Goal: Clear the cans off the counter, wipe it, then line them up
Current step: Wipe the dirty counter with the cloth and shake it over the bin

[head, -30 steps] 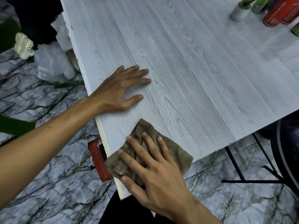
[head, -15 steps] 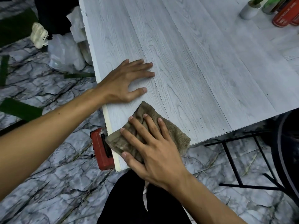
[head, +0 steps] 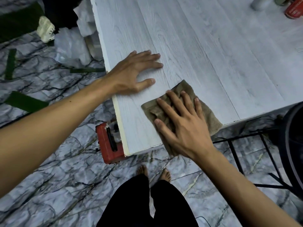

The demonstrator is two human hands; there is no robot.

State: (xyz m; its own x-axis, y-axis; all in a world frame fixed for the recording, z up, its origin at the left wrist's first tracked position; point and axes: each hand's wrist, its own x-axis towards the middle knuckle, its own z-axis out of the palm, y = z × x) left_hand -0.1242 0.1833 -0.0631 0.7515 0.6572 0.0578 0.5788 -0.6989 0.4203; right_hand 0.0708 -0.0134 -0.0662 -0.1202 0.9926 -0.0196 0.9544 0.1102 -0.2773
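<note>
Head view: bare feet [head: 154,173] are seen close below, on a marble floor [head: 65,185]. A red box [head: 106,145] is set on the floor, partly under the counter [head: 213,54].

On the near corner of the counter, a brown cloth [head: 208,115] is pressed flat by the right hand [head: 185,126]. Its fingers are spread out straight, so the cloth is pushed on, not gripped. One side of the cloth is hung over the near edge.

A little farther and to the left, the left hand [head: 134,71] is laid flat by the counter's left edge. Its fingers are straight and nothing is held. The two hands are near each other but apart.

The wiping step is judged to be under way. Bare counter is spread out from the cloth, forward and to the right, along the long boards. The next wipe is likely to be pushed that way.

At the far right corner, a red can [head: 294,11] and a green can [head: 282,0] are seen, both cut off by the picture edge. A white pot [head: 260,4] is set just left of them. Both cans are well apart from the hands, and the right hand is nearer. White marks are seen on the red can, but they cannot be read.
</note>
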